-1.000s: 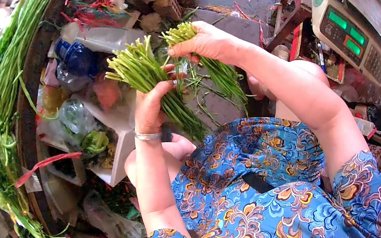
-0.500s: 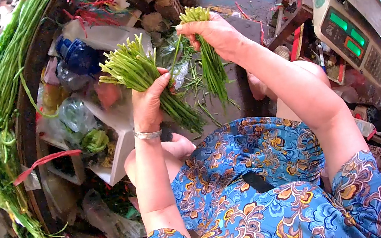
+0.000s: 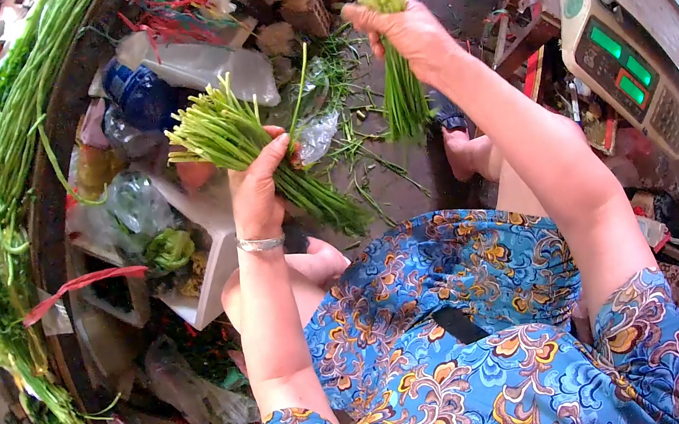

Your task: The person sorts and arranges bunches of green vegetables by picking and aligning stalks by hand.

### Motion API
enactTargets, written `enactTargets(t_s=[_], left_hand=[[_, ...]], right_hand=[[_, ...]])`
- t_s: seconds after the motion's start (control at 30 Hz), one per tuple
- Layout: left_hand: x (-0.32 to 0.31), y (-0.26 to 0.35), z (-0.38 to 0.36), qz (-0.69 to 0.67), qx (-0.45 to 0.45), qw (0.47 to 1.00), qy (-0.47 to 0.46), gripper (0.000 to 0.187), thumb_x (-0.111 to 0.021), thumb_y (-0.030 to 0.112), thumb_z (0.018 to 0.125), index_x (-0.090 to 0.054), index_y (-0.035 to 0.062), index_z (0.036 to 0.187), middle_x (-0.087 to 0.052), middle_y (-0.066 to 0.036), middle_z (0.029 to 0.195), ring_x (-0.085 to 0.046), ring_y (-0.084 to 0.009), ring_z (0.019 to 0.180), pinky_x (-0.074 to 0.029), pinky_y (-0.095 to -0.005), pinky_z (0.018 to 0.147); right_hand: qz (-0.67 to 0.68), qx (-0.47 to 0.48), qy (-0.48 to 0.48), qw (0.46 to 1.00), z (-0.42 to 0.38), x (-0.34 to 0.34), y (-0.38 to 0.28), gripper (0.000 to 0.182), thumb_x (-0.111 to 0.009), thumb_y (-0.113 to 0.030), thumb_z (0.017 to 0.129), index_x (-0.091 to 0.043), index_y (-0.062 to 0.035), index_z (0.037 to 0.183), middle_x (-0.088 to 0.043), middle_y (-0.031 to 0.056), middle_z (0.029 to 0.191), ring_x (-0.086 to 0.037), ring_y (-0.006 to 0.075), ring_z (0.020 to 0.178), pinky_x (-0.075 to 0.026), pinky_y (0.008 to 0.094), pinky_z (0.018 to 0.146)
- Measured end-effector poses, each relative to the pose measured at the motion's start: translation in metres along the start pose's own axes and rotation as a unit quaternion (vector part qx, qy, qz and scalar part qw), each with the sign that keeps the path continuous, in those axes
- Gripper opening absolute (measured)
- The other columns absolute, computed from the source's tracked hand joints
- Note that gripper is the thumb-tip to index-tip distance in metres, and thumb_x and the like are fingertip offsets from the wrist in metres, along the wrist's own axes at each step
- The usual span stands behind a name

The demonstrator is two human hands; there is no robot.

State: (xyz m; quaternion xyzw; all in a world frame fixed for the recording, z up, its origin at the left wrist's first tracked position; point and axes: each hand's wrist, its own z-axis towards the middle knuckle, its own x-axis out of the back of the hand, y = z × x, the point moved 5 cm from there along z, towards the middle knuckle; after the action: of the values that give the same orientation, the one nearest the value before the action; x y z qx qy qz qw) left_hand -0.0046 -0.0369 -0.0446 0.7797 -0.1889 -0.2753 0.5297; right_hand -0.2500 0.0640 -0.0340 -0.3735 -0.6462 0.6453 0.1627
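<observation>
My left hand (image 3: pixel 258 191) grips a thick bunch of green stalks (image 3: pixel 232 136), cut ends fanned up to the left and leafy ends trailing down to the right. A silver bangle sits on that wrist. My right hand (image 3: pixel 404 29) is raised higher and farther right, closed on a smaller bunch of stalks (image 3: pixel 402 87) that hangs straight down from the fist. The two bunches are apart, with a wide gap between them. My lap in a blue flowered dress (image 3: pixel 464 325) fills the bottom of the view.
An electronic scale (image 3: pixel 619 43) with green displays stands at the right. Long green beans and herbs (image 3: pixel 10 175) line a round tray at the left. Plastic bags (image 3: pixel 134 204), a white box (image 3: pixel 215 267) and loose stems (image 3: pixel 356 147) lie on the wet ground ahead.
My right hand has lifted up and to the right, pulling the small bunch clear of the big one. My left hand shifted slightly left with its bunch.
</observation>
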Motion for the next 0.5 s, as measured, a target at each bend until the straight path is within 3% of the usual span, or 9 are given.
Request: enactTargets(t_s=[0.03, 0.1, 0.13, 0.23, 0.4, 0.5], left_hand=[[0.000, -0.001, 0.001, 0.000, 0.002, 1.000, 0.000, 0.018, -0.067, 0.005, 0.081, -0.062, 0.0043, 0.097, -0.064, -0.006, 0.080, -0.060, -0.0162, 0.068, -0.052, -0.0284, 0.061], [-0.003, 0.001, 0.000, 0.015, -0.006, 1.000, -0.009, 0.018, -0.067, 0.005, 0.081, -0.062, 0.0041, 0.098, -0.064, -0.006, 0.081, -0.061, -0.0165, 0.069, -0.052, -0.0284, 0.061], [-0.007, 0.001, -0.001, 0.017, 0.005, 0.999, -0.027, 0.019, -0.067, 0.005, 0.081, -0.062, 0.0036, 0.099, -0.064, -0.006, 0.083, -0.061, -0.0164, 0.071, -0.052, -0.0284, 0.063], [-0.022, 0.004, -0.006, 0.023, 0.013, 0.999, -0.039, 0.019, -0.068, 0.003, 0.080, -0.061, 0.0000, 0.097, -0.063, -0.005, 0.083, -0.063, -0.0146, 0.073, -0.051, -0.0261, 0.064], [-0.027, 0.000, -0.003, -0.050, 0.030, 0.994, -0.090, 0.018, -0.062, 0.003, 0.082, -0.061, -0.0021, 0.099, -0.067, -0.015, 0.097, -0.066, -0.0232, 0.088, -0.052, -0.0347, 0.082], [-0.025, -0.005, 0.000, -0.058, 0.032, 0.993, -0.098, 0.022, -0.059, 0.002, 0.083, -0.059, -0.0023, 0.104, -0.066, -0.014, 0.096, -0.065, -0.0252, 0.092, -0.051, -0.0350, 0.085]], right_hand=[[0.005, -0.056, -0.019, 0.998, -0.003, -0.004, 0.012, 0.023, -0.078, -0.025, 0.075, -0.061, -0.0098, 0.078, -0.056, -0.0017, 0.064, -0.049, 0.0093, 0.053, -0.040, 0.0251, 0.048], [0.008, -0.084, -0.078, 0.993, -0.011, -0.019, 0.022, 0.022, -0.077, -0.021, 0.077, -0.063, -0.0066, 0.085, -0.056, -0.0031, 0.066, -0.049, 0.0072, 0.052, -0.040, 0.0226, 0.047], [0.031, -0.073, -0.114, 0.990, -0.015, -0.028, 0.021, 0.020, -0.077, -0.022, 0.077, -0.062, -0.0086, 0.081, -0.056, -0.0016, 0.064, -0.049, 0.0097, 0.053, -0.040, 0.0251, 0.047], [0.096, -0.125, -0.174, 0.972, -0.025, -0.041, 0.015, 0.018, -0.072, -0.019, 0.081, -0.063, -0.0049, 0.087, -0.058, 0.0007, 0.068, -0.052, 0.0106, 0.054, -0.042, 0.0257, 0.049], [0.151, -0.117, -0.146, 0.971, -0.022, -0.042, -0.007, 0.018, -0.065, -0.021, 0.087, -0.061, -0.0033, 0.089, -0.061, 0.0040, 0.073, -0.054, 0.0136, 0.058, -0.046, 0.0282, 0.054], [0.167, -0.110, -0.166, 0.966, -0.018, -0.035, 0.001, 0.020, -0.064, -0.023, 0.087, -0.062, -0.0032, 0.087, -0.062, 0.0041, 0.075, -0.055, 0.0141, 0.061, -0.046, 0.0296, 0.056]])
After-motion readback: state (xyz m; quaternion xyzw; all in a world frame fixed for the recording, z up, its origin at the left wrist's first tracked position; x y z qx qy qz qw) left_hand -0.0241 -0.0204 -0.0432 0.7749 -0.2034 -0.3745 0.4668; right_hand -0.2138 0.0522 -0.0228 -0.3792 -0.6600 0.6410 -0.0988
